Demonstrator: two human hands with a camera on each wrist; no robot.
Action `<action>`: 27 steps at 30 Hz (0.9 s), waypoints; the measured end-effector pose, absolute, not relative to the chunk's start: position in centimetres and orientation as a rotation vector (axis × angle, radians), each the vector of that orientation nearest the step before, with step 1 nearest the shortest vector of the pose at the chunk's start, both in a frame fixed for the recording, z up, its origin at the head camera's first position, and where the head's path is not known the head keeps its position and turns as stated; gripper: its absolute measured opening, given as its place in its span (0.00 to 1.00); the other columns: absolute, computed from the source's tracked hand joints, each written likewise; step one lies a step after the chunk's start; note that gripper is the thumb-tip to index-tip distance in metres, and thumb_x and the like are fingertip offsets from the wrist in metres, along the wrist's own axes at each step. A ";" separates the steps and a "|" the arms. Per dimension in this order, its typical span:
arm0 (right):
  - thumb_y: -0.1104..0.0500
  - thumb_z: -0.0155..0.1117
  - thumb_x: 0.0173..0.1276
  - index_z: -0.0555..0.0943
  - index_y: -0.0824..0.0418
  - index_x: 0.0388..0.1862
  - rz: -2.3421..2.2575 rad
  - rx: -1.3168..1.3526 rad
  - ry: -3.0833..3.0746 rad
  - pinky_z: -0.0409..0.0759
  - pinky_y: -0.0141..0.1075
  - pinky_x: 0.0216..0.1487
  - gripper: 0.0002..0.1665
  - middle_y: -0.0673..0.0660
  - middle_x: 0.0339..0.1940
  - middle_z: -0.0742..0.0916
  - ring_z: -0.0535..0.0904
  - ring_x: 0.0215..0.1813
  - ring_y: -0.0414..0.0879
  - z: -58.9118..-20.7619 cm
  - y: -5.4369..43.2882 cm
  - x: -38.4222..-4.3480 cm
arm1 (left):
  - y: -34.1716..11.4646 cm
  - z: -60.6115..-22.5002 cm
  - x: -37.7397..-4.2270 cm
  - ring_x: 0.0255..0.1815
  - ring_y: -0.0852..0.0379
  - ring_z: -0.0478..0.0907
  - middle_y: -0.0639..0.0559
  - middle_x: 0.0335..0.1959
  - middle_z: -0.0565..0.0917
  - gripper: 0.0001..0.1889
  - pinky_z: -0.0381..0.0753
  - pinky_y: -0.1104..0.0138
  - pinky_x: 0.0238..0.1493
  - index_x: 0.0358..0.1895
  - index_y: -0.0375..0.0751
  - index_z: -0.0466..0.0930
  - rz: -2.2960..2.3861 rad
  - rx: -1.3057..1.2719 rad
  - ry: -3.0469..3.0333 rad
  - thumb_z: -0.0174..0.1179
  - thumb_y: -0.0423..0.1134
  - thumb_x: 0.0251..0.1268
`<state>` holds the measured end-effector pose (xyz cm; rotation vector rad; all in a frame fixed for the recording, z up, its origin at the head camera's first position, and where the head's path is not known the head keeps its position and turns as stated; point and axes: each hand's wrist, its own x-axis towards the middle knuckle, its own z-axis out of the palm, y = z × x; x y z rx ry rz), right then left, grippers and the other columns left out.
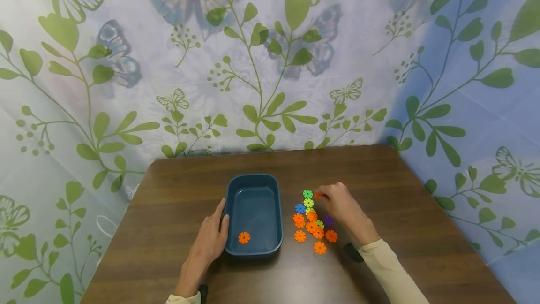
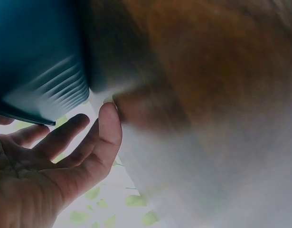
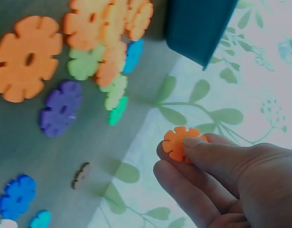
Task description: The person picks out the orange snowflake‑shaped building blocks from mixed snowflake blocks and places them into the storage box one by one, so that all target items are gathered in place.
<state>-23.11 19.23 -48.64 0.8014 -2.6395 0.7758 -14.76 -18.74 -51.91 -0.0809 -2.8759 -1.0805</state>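
Note:
A dark teal plastic bin [image 1: 255,215] stands on the table, with one orange flower-shaped disc [image 1: 243,237] lying inside near its front left. My left hand [image 1: 213,233] is at the bin's left side, fingers extended along the rim; the left wrist view shows the thumb [image 2: 109,123] apart from the fingers. To the right of the bin, my right hand [image 1: 341,203] pinches an orange notched disc [image 3: 176,143] between thumb and fingers, above the table. Beside it lies a loose group of discs: several orange [image 1: 311,227], a green [image 1: 308,193], a blue [image 1: 300,208] and a purple one [image 3: 61,108].
The right wrist view shows further pieces on the table, including a blue disc [image 3: 17,196], a cyan one [image 3: 41,219] and a small brown one [image 3: 80,175]. The brown wooden table [image 1: 190,177] ends at a leaf-and-butterfly patterned curtain [image 1: 270,60].

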 end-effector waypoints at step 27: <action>0.75 0.78 0.63 0.93 0.67 0.44 0.778 0.875 -2.455 0.90 0.45 0.43 0.11 0.60 0.39 0.94 0.93 0.38 0.51 -42.1 17.1 -23.0 | -18.8 -51.9 -14.9 0.71 0.33 0.78 0.31 0.75 0.75 0.30 0.71 0.37 0.72 0.86 0.36 0.57 -1.112 -0.092 -2.855 0.49 0.40 0.89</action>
